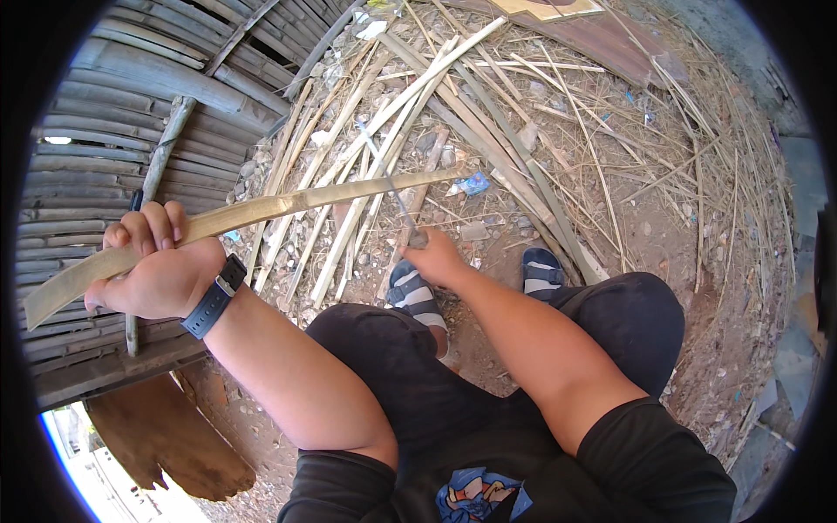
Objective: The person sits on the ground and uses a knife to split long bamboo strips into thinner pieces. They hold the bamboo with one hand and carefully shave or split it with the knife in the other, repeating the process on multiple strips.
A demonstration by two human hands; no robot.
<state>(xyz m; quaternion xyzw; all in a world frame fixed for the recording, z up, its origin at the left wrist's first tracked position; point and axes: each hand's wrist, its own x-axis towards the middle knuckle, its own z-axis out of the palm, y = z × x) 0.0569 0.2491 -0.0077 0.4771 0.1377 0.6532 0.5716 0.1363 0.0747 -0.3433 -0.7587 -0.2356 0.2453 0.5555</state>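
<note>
The left hand [157,270] has its fingers [144,228] curled tight around a long, flat bamboo strip [261,212]. The strip is pale, smooth and a little bent, and it reaches across to the right at knee height. A black watch [214,298] sits on that wrist. Behind is a wall of grey bamboo poles [105,131]. The right hand [433,257] is closed around a knife [392,187] with a thin blade touching the strip. Split bamboo sticks [418,96] lie piled on the dusty dirt ground [697,288].
</note>
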